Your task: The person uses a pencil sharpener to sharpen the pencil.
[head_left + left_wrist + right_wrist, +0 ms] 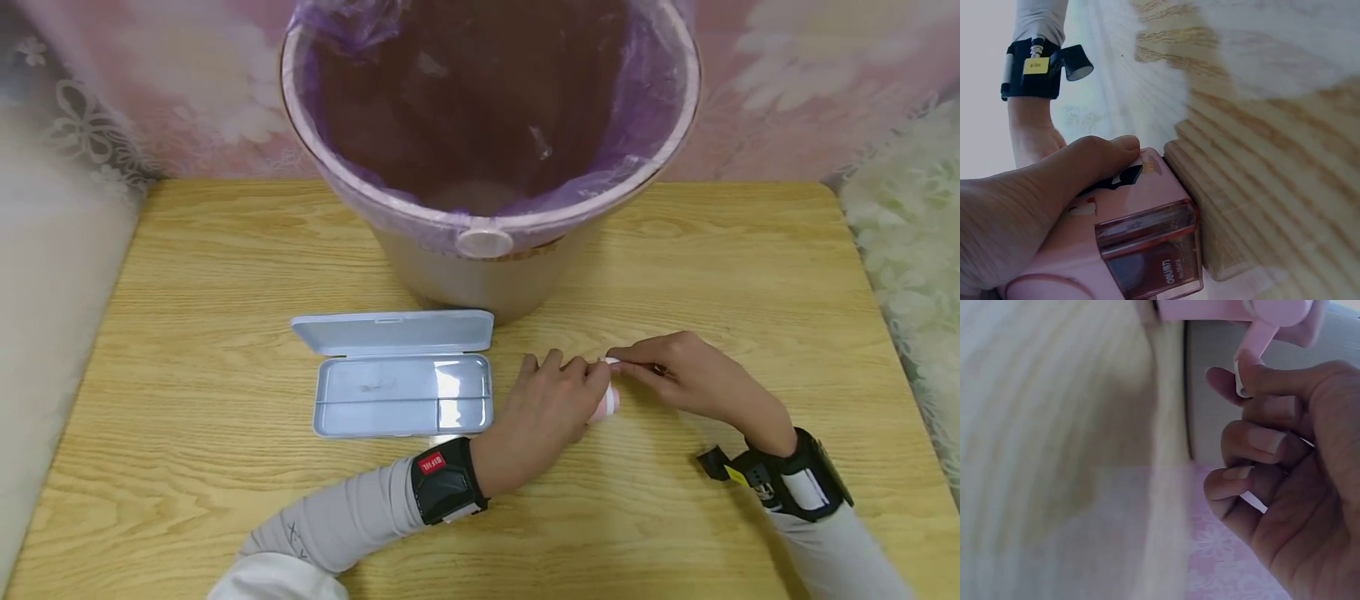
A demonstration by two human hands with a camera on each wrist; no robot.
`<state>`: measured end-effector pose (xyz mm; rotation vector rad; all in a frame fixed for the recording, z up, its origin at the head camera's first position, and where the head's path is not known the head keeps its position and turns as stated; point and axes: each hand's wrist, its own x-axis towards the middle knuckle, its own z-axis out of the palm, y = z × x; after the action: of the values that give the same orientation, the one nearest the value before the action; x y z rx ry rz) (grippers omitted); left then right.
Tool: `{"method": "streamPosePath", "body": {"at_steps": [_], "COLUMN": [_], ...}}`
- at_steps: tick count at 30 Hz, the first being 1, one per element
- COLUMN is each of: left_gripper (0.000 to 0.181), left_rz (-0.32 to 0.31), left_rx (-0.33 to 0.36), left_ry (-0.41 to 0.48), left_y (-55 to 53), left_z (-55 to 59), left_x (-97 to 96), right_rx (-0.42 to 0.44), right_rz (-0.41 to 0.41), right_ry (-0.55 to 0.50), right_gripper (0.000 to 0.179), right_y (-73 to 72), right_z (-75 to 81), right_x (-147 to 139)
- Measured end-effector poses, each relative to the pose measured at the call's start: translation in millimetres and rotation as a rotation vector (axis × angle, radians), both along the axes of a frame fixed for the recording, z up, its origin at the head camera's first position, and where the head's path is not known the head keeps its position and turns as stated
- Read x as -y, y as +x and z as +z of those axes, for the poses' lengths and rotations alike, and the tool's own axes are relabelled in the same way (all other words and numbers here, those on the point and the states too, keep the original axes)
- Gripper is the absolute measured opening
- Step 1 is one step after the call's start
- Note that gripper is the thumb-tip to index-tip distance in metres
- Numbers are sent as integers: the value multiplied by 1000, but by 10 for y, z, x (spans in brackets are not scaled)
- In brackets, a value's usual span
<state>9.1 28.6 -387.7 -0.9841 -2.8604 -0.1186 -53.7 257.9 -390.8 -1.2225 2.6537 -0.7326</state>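
Note:
A pink pencil sharpener (pixel 1079 240) with a see-through shavings drawer (pixel 1157 262) stands on the wooden table. My left hand (pixel 551 400) grips its body from above and hides most of it in the head view. On its right side is a crank (pixel 1261 339), a pink arm with a white end. Thumb and forefinger of my right hand (pixel 690 379) pinch that end in the right wrist view, while the other fingers curl loosely. Whether a pencil sits in the sharpener cannot be seen.
Left of my left hand lies an open light blue pencil case (pixel 375 417), its lid (pixel 397 333) tilted back. A large bin (pixel 487 279) lined with a purple bag stands behind it. Patterned cloth (pixel 187 83) hangs beyond the table's back edge.

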Motion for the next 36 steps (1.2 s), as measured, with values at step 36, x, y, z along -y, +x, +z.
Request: {"method": "streamPosePath", "body": {"at_steps": [36], "left_gripper": [26], "left_rz": [-11], "left_rx": [-17], "left_ry": [37], "left_y": [4], "left_z": [-4], "left_x": [8], "right_rx": [163], "right_rz": [139], "right_ry": [-160], "right_gripper": [26], "right_y": [569], "right_z": [213], "right_x": [-50]}}
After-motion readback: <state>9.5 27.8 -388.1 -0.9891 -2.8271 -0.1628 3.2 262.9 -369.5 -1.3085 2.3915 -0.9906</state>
